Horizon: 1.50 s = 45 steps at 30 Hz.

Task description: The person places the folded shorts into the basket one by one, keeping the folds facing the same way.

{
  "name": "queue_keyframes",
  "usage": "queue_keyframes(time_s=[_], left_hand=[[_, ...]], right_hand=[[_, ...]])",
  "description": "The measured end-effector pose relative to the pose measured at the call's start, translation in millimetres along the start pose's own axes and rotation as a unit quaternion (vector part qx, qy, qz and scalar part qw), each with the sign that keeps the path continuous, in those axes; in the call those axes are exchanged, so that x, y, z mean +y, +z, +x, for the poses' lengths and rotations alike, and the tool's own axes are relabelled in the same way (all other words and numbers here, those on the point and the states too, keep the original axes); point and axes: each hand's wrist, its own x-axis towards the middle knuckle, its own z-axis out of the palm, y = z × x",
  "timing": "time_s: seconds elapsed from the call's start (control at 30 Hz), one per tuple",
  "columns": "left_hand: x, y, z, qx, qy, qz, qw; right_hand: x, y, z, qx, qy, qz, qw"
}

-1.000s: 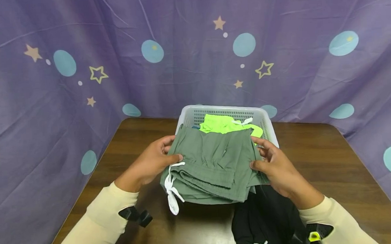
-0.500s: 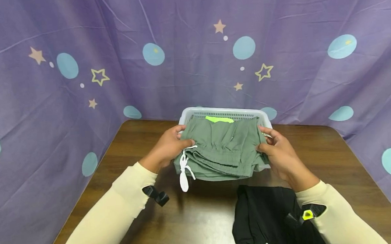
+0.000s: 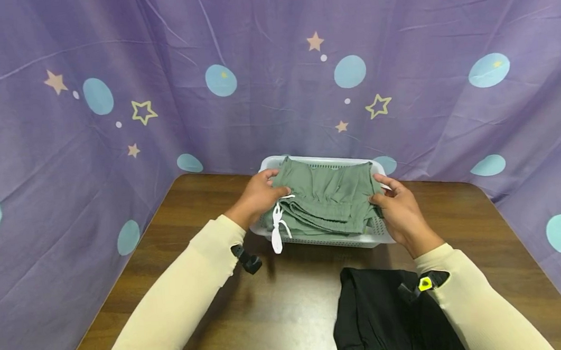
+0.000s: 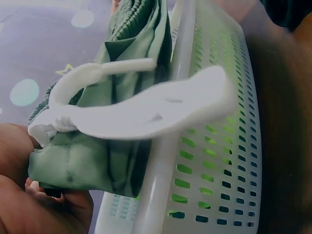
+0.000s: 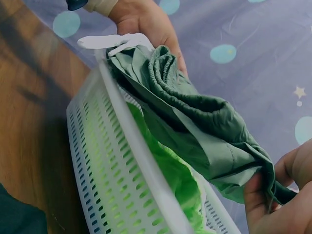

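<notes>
Both hands hold a folded pair of green shorts [image 3: 329, 193] with an elastic waistband, level over a white perforated basket [image 3: 341, 241]. My left hand [image 3: 259, 197] pinches the left edge, thumb on top, beside a knotted white drawstring [image 3: 276, 228] that hangs over the basket's front rim. At the opposite edge my right hand [image 3: 399, 211] pinches the cloth between thumb and fingers. Bright lime-green clothing [image 5: 170, 170] lies inside the basket under the shorts, seen in the right wrist view. In the left wrist view the drawstring [image 4: 156, 112] covers part of the shorts.
Black folded clothing [image 3: 387, 312] with a white drawstring lies on the brown wooden table [image 3: 278, 312], in front of the basket and partly under the right forearm. A purple curtain [image 3: 274, 64] with stars and dots hangs behind and to the left.
Both hands have carried the green shorts forward, from in front of the basket to over it. The lime-green clothing has become covered in the head view. The black clothing stays put.
</notes>
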Motion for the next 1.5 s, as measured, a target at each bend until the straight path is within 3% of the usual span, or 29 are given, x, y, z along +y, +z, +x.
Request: queue_keyframes(time_s=[0.17,0.37,0.6,0.8,0.97,1.07,1.37,1.5], left_hand=[[-2.9,7.4,11.4,0.011,0.006,-0.002,0.9999],[-4.6,12.5,20.5,0.024,0.003,-0.005,0.9997],[-10.7,18.2,30.4,0.036,0.0,-0.003,0.9993],[-15.6,20.7,30.5,0.056,0.019,0.06,0.9965],[-15.0,22.7,27.2,0.059,0.044,0.169,0.9828],[-15.1,24.8,25.9,0.051,0.038,0.218,0.9738],[-17.0,29.9,21.2,0.058,0.043,0.28,0.9572],[-13.7,29.8,16.5,0.081,0.066,0.302,0.9476]], right_hand=[[6.4,-0.1,9.4,0.028,-0.004,0.0,1.0],[9.2,2.3,20.2,0.059,-0.007,-0.077,0.995],[14.5,4.8,29.3,0.056,0.014,-0.121,0.991],[21.1,4.6,32.0,0.029,0.041,-0.149,0.987],[26.8,1.3,33.6,0.003,0.077,-0.158,0.985],[29.6,0.8,34.1,-0.005,0.087,-0.152,0.985],[26.3,0.3,29.1,-0.017,0.082,-0.185,0.979],[19.0,-3.1,22.8,-0.008,0.046,-0.235,0.971]])
